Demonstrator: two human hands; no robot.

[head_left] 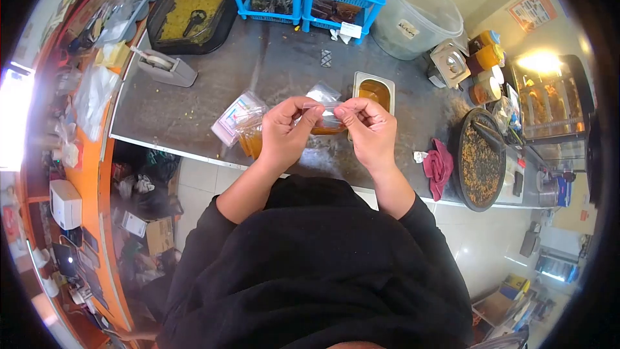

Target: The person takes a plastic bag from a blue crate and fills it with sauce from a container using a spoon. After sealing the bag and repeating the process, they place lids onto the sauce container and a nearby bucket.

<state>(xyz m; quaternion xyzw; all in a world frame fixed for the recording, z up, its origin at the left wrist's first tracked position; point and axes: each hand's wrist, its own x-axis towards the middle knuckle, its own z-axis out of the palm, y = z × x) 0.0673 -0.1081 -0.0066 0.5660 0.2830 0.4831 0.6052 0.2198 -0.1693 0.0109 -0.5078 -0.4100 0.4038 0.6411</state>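
A small clear plastic bag (pixel 330 117), with orange-brown showing at its lower edge, hangs above the dark worktop (pixel 271 68); the left hand (pixel 287 128) and right hand (pixel 370 130) each pinch its top edge between thumb and fingers; a metal container (pixel 390 84) sits just beyond the right hand; packets (pixel 234 118) lie beside the left; a red cloth (pixel 438 169) lies farther right.

On your left, a tape dispenser (pixel 175 72) sits near a black tray (pixel 223 29) of yellow food (pixel 181 6). Ahead of you stand blue racks (pixel 298 1) and a plastic tub (pixel 389 31). To your right, a red cloth (pixel 438 167) lies just beside a round tray (pixel 481 207) of crumbs (pixel 475 171), near a lit display case (pixel 549 100).
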